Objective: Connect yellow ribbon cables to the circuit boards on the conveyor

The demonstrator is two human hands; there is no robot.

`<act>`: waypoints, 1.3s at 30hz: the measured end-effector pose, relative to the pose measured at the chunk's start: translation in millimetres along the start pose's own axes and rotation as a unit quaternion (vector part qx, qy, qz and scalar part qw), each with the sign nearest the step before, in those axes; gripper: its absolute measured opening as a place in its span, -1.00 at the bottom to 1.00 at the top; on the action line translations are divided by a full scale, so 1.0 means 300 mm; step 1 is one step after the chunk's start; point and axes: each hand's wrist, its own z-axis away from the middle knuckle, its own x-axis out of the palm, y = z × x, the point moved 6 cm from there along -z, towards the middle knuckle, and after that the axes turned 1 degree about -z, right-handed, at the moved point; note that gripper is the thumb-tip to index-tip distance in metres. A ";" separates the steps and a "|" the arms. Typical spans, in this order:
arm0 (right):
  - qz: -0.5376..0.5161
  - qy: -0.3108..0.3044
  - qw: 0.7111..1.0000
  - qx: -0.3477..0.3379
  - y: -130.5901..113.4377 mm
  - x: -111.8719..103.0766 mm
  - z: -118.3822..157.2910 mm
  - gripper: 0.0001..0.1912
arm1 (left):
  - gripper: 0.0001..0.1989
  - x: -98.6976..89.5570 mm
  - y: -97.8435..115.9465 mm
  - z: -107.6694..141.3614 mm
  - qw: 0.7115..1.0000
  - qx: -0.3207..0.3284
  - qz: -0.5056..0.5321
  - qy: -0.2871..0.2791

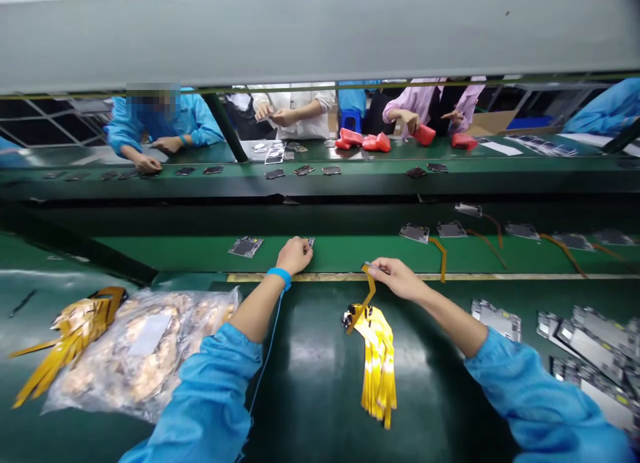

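Note:
My left hand [295,255], with a blue wrist strap, reaches onto the green belt and closes its fingers on a small circuit board [310,241], mostly hidden behind them. Between thumb and fingers my right hand [395,276] pinches one end of an orange flex cable [371,291], whose other end hangs down over a bundle of yellow flex cables [379,363] on the green table. Left of my left hand, another circuit board [246,246] lies on the belt.
A plastic bag [150,343] and more flex cables [75,336] lie at left. Boards with cables [415,233] sit on the belt at right; stacked boards [595,343] lie below them. A dark post [75,243] crosses at left. People work behind the far bench [350,163].

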 end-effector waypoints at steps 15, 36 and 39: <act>0.122 0.063 0.990 0.033 0.060 0.155 -0.328 -0.80 | -0.89 0.046 0.035 -0.093 0.999 0.015 -0.008 -0.046; 0.283 0.084 0.944 0.149 -0.004 0.186 -0.406 -0.79 | -0.55 0.052 0.026 -0.029 0.987 0.142 -0.063 -0.053; 0.287 0.081 0.941 0.162 -0.008 0.176 -0.399 -0.78 | -0.55 0.055 0.034 -0.027 0.986 0.145 -0.069 -0.053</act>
